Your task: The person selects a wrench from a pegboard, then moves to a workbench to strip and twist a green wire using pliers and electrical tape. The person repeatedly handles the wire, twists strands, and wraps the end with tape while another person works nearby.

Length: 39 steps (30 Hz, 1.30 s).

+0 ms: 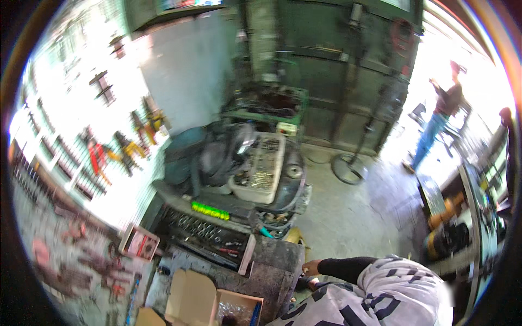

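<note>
My right hand [311, 267], at the end of a black sleeve coming out of a white and black patterned shirt, is beside the right edge of the dark workbench [274, 255]. Its fingers are small and blurred, so their grip cannot be read. Just below it is a dark shape with a skin-toned patch that I cannot make out. My left hand does not show. On the bench nearest to me lie an opened cardboard box [190, 299] and a carton [255, 300] holding clear plastic and a blue item. Further back sits a tray of sockets and tools [204, 231].
A white bin of small metal parts [261, 168] stands beyond the bench, by a dark bag [217, 157]. Pliers [98, 157] hang on the left wall. A round-based stand [349, 168] rises from the floor. Another person [437, 117] stands in the bright doorway; shelving [473, 217] lines the right.
</note>
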### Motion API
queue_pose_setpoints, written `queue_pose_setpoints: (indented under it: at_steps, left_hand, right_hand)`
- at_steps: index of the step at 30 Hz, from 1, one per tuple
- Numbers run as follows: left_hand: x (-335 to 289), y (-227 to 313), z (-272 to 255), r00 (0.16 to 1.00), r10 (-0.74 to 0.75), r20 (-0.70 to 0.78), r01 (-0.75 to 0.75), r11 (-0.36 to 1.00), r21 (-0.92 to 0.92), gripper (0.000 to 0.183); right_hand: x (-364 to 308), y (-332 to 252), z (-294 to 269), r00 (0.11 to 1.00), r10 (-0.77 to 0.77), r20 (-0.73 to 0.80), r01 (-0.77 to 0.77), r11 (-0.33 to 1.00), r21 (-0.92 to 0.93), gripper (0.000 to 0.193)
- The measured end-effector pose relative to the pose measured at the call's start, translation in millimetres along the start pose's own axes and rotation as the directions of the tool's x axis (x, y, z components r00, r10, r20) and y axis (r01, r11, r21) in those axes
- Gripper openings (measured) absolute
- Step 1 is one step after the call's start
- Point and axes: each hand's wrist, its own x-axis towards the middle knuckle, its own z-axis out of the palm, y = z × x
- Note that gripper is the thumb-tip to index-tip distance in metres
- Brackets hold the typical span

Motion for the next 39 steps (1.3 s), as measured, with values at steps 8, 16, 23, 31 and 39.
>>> queue_pose_setpoints:
  at_steps: [8, 16, 23, 31, 39]
  left_hand:
    - [-47, 202, 34, 0.703, 0.61, 0.365, -0.482, 0.787, -0.385, 0.057]
    - [-94, 259, 29, 0.421, 0.699, 0.578, -0.463, 0.713, -0.527, 0.053]
    - [-105, 248, 26, 0.378, 0.62, 0.687, -0.403, 0.779, -0.481, 0.051]
    - [-149, 285, 38, 0.26, 0.57, 0.78, -0.375, 0.804, -0.462, 0.047]
    - [-268, 395, 94, -0.01, 0.515, 0.857, -0.399, 0.784, -0.475, 0.044]
  right_hand:
    - [-78, -62, 33, 0.989, 0.151, 0.008, -0.151, 0.989, -0.006, 0.038]
    - [-32, 17, 95, 0.999, 0.034, 0.026, -0.027, 0.973, -0.231, 0.031]
    - [-58, -84, 42, 0.997, 0.068, -0.042, -0.068, 0.998, 0.017, 0.029]
    - [-74, -80, 23, 0.978, -0.152, -0.146, 0.177, 0.968, 0.176, 0.029]
    - [-114, 80, 45, 0.971, 0.155, -0.184, -0.082, 0.931, 0.354, 0.03]
